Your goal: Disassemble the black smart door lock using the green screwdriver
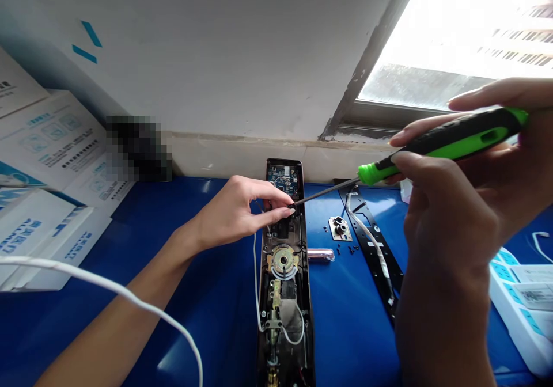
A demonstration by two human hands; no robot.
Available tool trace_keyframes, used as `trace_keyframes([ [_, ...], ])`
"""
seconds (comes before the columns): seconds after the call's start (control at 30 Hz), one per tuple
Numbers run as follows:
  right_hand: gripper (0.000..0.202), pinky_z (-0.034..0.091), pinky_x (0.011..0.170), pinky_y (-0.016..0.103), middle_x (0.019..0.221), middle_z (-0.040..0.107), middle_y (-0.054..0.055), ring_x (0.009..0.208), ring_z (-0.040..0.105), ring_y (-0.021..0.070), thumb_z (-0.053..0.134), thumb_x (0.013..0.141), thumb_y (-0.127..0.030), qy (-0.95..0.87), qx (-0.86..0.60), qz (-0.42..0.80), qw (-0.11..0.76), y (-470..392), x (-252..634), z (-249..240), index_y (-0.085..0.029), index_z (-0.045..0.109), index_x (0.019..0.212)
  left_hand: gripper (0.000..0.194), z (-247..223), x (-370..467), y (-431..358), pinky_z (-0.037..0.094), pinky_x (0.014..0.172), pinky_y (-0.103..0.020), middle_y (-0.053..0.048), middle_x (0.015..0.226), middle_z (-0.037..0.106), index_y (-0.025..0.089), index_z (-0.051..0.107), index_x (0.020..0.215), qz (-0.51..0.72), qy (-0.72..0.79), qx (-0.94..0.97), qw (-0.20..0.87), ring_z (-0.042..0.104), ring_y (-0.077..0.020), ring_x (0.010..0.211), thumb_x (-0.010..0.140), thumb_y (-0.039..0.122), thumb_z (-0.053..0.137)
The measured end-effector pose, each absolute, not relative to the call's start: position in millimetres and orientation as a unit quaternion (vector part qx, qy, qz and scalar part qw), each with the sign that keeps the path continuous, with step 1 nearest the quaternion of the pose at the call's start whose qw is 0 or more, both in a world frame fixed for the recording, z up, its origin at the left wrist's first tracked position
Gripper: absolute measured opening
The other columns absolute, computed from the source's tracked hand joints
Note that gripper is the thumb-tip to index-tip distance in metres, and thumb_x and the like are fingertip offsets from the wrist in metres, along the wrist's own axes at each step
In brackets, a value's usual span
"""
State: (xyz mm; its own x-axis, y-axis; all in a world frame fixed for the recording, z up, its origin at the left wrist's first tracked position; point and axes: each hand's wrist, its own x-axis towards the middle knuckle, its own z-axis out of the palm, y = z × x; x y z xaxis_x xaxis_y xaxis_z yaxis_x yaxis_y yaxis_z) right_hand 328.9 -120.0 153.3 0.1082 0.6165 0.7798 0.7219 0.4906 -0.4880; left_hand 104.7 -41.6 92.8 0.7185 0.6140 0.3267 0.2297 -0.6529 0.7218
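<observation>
Can't make out what the left hand point(242, 211) is pinching, tbh: the fingers hide it, plus the very tip of the screwdriver point(397, 148). That hand also covers a bit of the lock housing point(283, 231), whose near end runs out of frame. Right hand point(470, 191) blocks part of the handle, and both forearms get cut off. Near end of the black plate point(367, 226) is lost behind the right forearm. Little black screws point(352, 250) on the right: heads too tiny to tell. Left side, the white cable point(129, 298) and the boxes point(52, 139) are cropped, and the dark thing point(140, 148) beyond them is just pixel mush. Window point(432, 53)'s mostly blown out.
</observation>
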Motion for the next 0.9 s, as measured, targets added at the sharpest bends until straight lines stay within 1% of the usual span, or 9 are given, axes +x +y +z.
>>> trace_keyframes([
  [0.07,0.021,0.060,0.067,0.047,0.080,0.055,0.002,0.088,0.074,0.0312,0.065,0.077,-0.025,-0.595,-0.451,-0.059,0.662,-115.3,324.9,150.6,-0.033,0.062,0.096,0.018,91.8,105.6,-42.2,0.058,0.079,-0.029,-0.004,0.096,0.081,0.017,0.080,0.101,0.288,0.247,0.862,0.336,0.074,-0.0177,0.085,0.093,0.031,0.072],
  [0.1,0.019,0.057,0.059,0.046,0.073,0.050,0.000,0.077,0.073,0.0307,0.067,0.072,-0.026,-0.585,-0.404,-0.084,0.698,-112.4,323.3,149.0,-0.031,0.063,0.090,0.018,91.1,105.9,-42.4,0.058,0.079,-0.029,-0.004,0.096,0.081,0.017,0.080,0.100,0.290,0.249,0.862,0.333,0.074,-0.0176,0.084,0.093,0.032,0.072],
  [0.2,0.024,0.054,0.054,0.044,0.072,0.047,-0.002,0.068,0.070,0.0275,0.068,0.066,-0.027,-0.575,-0.371,-0.104,0.722,-105.3,323.3,145.5,-0.034,0.067,0.089,0.015,88.6,106.3,-41.7,0.057,0.079,-0.028,-0.002,0.093,0.081,0.019,0.080,0.097,0.300,0.255,0.865,0.312,0.074,-0.0167,0.083,0.093,0.030,0.071],
  [0.3,0.027,0.050,0.052,0.043,0.077,0.049,-0.001,0.070,0.070,0.0272,0.068,0.065,-0.023,-0.578,-0.380,-0.100,0.715,-106.7,328.9,145.1,-0.034,0.070,0.090,0.011,86.5,106.7,-40.7,0.055,0.076,-0.025,0.000,0.090,0.080,0.019,0.079,0.096,0.311,0.255,0.868,0.291,0.073,-0.0138,0.079,0.092,0.025,0.072],
  [0.37,0.030,0.049,0.054,0.043,0.079,0.052,0.000,0.073,0.071,0.0277,0.068,0.067,-0.021,-0.585,-0.393,-0.095,0.703,-111.8,333.7,145.7,-0.032,0.071,0.094,0.010,85.9,107.9,-41.4,0.055,0.075,-0.023,0.000,0.089,0.079,0.019,0.079,0.097,0.315,0.255,0.868,0.285,0.072,-0.0125,0.078,0.092,0.023,0.072],
  [0.5,0.043,0.054,0.062,0.042,0.088,0.060,0.001,0.084,0.073,0.0271,0.065,0.071,-0.013,-0.610,-0.450,-0.080,0.647,-118.9,345.2,147.1,-0.030,0.069,0.110,0.009,86.7,114.3,-47.7,0.055,0.075,-0.024,0.001,0.088,0.079,0.019,0.078,0.097,0.316,0.244,0.869,0.293,0.071,-0.0124,0.078,0.090,0.018,0.072],
  [0.63,0.041,0.053,0.054,0.034,0.090,0.061,-0.001,0.079,0.073,0.0214,0.067,0.066,-0.010,-0.641,-0.460,-0.087,0.609,-114.3,359.5,147.7,-0.027,0.067,0.103,0.006,87.0,125.7,-54.9,0.053,0.074,-0.023,0.001,0.086,0.077,0.018,0.077,0.094,0.298,0.223,0.878,0.300,0.070,-0.0116,0.076,0.090,0.017,0.073],
  [0.73,0.044,0.052,0.055,0.030,0.085,0.068,-0.003,0.078,0.073,0.0198,0.071,0.065,-0.010,-0.642,-0.510,-0.073,0.568,-114.3,369.9,148.2,-0.026,0.065,0.106,0.005,87.4,137.1,-56.3,0.051,0.071,-0.024,0.001,0.084,0.075,0.017,0.076,0.093,0.280,0.217,0.896,0.268,0.067,-0.0111,0.074,0.092,0.018,0.071],
  [0.9,0.047,0.056,0.068,0.035,0.093,0.074,0.000,0.080,0.073,0.0203,0.070,0.068,-0.013,-0.695,-0.571,-0.025,0.437,-125.5,387.4,150.6,-0.027,0.067,0.113,0.013,92.5,166.9,-51.9,0.049,0.072,-0.027,-0.004,0.091,0.074,0.015,0.075,0.093,0.193,0.171,0.949,0.181,0.067,-0.0143,0.080,0.096,0.015,0.063],
])
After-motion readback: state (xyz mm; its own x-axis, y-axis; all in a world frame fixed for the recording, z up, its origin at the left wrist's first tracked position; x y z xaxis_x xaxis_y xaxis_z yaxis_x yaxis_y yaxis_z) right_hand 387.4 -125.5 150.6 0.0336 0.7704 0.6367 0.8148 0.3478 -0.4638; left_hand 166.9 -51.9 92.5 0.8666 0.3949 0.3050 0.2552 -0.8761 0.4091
